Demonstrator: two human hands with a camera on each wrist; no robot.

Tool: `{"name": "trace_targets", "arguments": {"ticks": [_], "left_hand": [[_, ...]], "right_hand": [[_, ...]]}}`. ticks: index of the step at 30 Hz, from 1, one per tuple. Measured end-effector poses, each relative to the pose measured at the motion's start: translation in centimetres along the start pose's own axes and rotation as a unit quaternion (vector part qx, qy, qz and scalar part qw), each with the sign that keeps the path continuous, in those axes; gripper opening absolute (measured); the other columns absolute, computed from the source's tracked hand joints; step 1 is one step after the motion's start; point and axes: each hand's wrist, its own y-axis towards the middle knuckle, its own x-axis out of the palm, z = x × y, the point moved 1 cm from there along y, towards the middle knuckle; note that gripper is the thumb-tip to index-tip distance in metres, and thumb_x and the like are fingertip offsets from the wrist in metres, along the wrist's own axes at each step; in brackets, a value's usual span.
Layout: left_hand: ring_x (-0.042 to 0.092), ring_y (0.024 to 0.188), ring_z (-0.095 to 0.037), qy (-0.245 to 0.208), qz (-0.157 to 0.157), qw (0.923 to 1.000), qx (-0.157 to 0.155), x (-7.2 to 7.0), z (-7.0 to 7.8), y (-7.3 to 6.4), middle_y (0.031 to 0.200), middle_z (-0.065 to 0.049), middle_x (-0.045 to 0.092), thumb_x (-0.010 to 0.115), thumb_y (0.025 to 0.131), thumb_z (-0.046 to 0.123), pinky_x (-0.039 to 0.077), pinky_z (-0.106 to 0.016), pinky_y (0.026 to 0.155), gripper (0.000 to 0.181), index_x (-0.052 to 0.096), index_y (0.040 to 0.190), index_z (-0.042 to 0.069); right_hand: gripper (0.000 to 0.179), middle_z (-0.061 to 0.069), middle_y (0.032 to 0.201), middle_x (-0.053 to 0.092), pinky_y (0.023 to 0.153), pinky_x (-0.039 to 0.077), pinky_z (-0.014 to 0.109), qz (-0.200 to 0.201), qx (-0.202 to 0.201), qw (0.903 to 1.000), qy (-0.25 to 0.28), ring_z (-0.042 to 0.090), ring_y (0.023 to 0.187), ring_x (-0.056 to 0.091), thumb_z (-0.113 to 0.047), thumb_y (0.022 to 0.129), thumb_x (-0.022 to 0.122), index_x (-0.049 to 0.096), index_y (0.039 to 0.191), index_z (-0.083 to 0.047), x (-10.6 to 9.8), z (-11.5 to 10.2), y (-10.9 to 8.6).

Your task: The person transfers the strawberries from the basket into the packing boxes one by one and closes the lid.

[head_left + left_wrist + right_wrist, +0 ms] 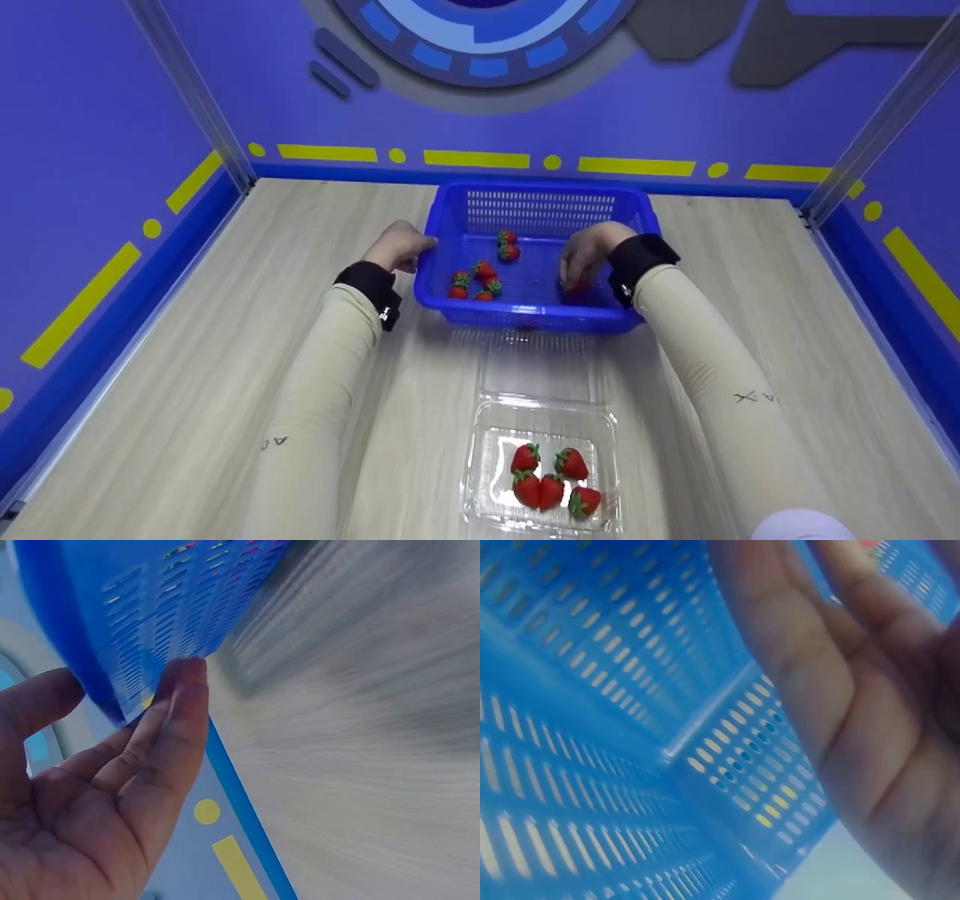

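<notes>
A blue plastic basket (525, 309) with slotted walls stands near the back of the table. My left hand (397, 246) grips its left rim, the thumb on one side of the wall and the fingers (161, 727) against the outside. Inside the basket on the right, my right hand (589, 256) reaches down with curled fingers pinching a strawberry (575, 291), which is mostly hidden. Several other strawberries (484, 270) lie in the basket's left half and middle. The right wrist view shows the hand (870, 705) beside the slotted walls, its fingertips cut off.
Closer to me lies an opened clear plastic clamshell box (480, 457), its lid (536, 375) folded out toward the basket. Several strawberries (551, 491) sit in it. Blue printed panels (480, 120) enclose the wooden table (315, 202) at the back and both sides.
</notes>
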Motion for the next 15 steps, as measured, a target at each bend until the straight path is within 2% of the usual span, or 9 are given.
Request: {"name": "trace_targets", "arguments": {"ticks": [2, 4, 6, 9, 13, 15], "left_hand": [[0.05, 0.049, -0.006, 0.009, 0.009, 0.9999, 0.006, -0.1, 0.2, -0.2, 0.063, 0.004, 0.053, 0.055, 0.097, 0.014, 0.051, -0.02, 0.053, 0.026, 0.052, 0.072, 0.009], [0.056, 0.058, -0.008, 0.023, 0.017, 0.9995, 0.012, -0.3, 0.4, -0.4, 0.071, 0.002, 0.057, 0.055, 0.098, 0.016, 0.053, -0.023, 0.06, 0.024, 0.062, 0.081, 0.002], [0.059, 0.068, -0.011, 0.036, 0.02, 0.999, 0.016, -0.6, 0.7, -0.6, 0.081, -0.002, 0.061, 0.055, 0.1, 0.018, 0.055, -0.026, 0.069, 0.028, 0.069, 0.098, -0.006], [0.061, 0.078, -0.012, 0.05, 0.024, 0.998, 0.03, -1.1, 1.3, -1.1, 0.099, -0.011, 0.067, 0.056, 0.101, 0.019, 0.057, -0.028, 0.079, 0.04, 0.065, 0.127, -0.011], [0.068, 0.089, -0.017, 0.073, 0.025, 0.9956, 0.053, -1.9, 2.5, -2.2, 0.124, -0.026, 0.07, 0.056, 0.102, 0.018, 0.059, -0.029, 0.091, 0.043, 0.059, 0.135, -0.01], [0.071, 0.101, -0.024, 0.079, 0.023, 0.9945, 0.064, -2.3, 3.1, -2.9, 0.132, -0.027, 0.067, 0.057, 0.103, 0.018, 0.058, -0.033, 0.099, 0.044, 0.058, 0.137, -0.009]], "right_hand": [[0.008, -0.007, 0.084, 0.064, 0.087, 0.056, 0.026, 0.044, -0.007, 0.9989, -0.01, 0.008, 0.081, 0.059, -0.01, 0.093, 0.069, 0.066, 0.098, -0.006, -0.2, -0.1, -0.4], [0.01, -0.005, 0.085, 0.065, 0.085, 0.056, 0.027, 0.089, -0.013, 0.9958, -0.02, 0.01, 0.082, 0.059, -0.012, 0.092, 0.071, 0.066, 0.098, -0.005, -0.4, -0.2, -0.8], [0.012, -0.003, 0.088, 0.066, 0.081, 0.056, 0.026, 0.129, -0.026, 0.9908, -0.03, 0.01, 0.082, 0.059, -0.013, 0.091, 0.072, 0.067, 0.099, -0.005, -0.5, -0.3, -1.3], [0.016, 0.001, 0.093, 0.068, 0.077, 0.055, 0.024, 0.185, -0.044, 0.9813, -0.031, 0.011, 0.083, 0.06, -0.014, 0.091, 0.073, 0.066, 0.101, -0.004, -0.8, -0.3, -2.0], [0.02, 0.008, 0.097, 0.073, 0.076, 0.055, 0.024, 0.242, -0.09, 0.9658, -0.021, 0.01, 0.082, 0.063, -0.011, 0.089, 0.074, 0.066, 0.103, -0.001, -1.3, -0.6, -3.6], [0.021, 0.011, 0.097, 0.074, 0.074, 0.054, 0.022, 0.267, -0.113, 0.9568, -0.023, 0.008, 0.079, 0.063, -0.01, 0.088, 0.075, 0.066, 0.104, 0.0, -1.4, -0.8, -4.5]]}}
